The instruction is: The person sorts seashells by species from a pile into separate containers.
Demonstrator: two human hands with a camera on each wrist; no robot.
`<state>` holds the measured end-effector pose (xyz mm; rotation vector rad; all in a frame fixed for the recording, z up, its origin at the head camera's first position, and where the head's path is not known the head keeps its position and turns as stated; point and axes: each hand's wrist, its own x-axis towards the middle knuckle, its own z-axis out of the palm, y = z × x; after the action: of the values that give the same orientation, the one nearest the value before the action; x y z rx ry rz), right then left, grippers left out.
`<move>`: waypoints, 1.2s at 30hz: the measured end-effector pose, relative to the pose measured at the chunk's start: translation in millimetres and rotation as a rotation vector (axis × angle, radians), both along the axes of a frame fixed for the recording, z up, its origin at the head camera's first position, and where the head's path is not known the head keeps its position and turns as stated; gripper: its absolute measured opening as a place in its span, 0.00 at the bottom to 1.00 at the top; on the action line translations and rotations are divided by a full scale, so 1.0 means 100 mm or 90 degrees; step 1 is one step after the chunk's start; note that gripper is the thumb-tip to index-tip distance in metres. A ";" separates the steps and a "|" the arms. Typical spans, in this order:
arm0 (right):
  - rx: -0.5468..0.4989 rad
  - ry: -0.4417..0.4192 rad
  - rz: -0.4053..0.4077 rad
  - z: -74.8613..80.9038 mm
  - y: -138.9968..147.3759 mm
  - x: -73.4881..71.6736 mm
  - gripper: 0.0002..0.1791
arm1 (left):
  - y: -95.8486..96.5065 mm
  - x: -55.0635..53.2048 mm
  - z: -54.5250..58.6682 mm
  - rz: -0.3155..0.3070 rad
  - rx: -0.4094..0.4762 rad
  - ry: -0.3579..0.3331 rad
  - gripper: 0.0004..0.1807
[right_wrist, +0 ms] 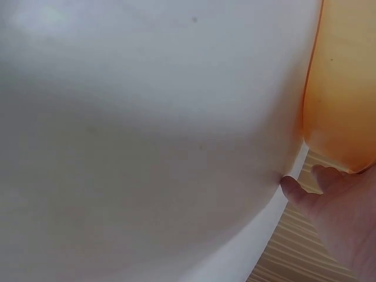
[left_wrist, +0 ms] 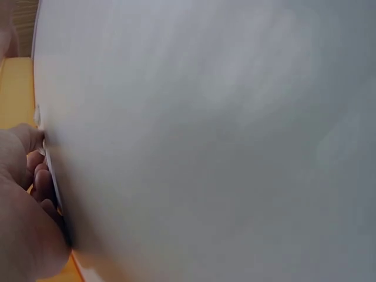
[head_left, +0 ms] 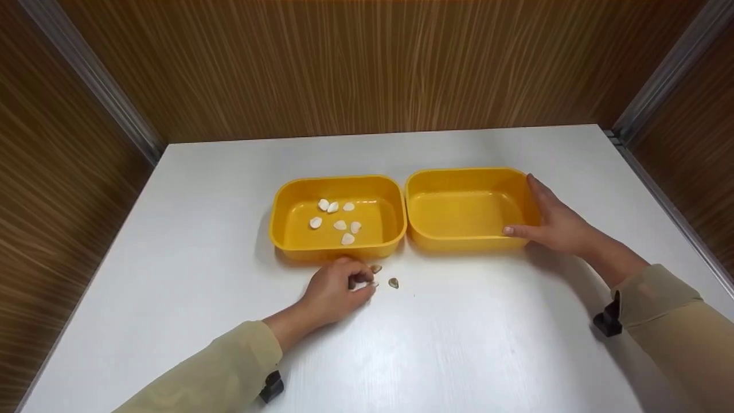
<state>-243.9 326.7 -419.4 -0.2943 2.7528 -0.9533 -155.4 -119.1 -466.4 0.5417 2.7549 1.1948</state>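
My left hand (head_left: pixel 332 292) is low over the white table, just in front of the left yellow bin (head_left: pixel 335 252). Its thumb and forefinger pinch a small pale shell (head_left: pixel 375 284). Two brownish shells lie by the fingertips, one close to the bin (head_left: pixel 376 268) and another slightly to the right (head_left: pixel 393 283). Inside the left bin are several white shells (head_left: pixel 340 225). My right hand (head_left: pixel 559 226) holds the right end of the other yellow bin (head_left: pixel 467 244), thumb over the front rim and fingers along the far side. Nothing lies in that bin.
The two bins stand side by side, their ends nearly together. Wood-grain panels (head_left: pixel 367 69) rise behind the white table (head_left: pixel 436 355) and on both sides. Black wrist mounts (head_left: pixel 609 318) hang below both sleeves.
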 end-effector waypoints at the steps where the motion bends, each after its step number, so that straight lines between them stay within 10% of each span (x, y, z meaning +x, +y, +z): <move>1: 0.002 -0.001 -0.001 0.00 0.00 0.00 0.73 | 0.00 0.00 0.01 -0.003 -0.005 -0.003 0.03; 16: 0.009 0.005 -0.003 -0.02 0.00 -0.01 0.73 | -0.04 0.00 0.00 -0.054 -0.023 0.034 0.05; 36: -0.004 -0.003 -0.008 -0.02 0.01 -0.01 0.73 | 0.01 -0.04 0.06 -0.058 -0.074 -0.033 0.06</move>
<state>-244.5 327.4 -421.0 -0.2758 2.7505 -0.9647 -159.1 -117.8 -460.5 0.6066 2.7032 1.0086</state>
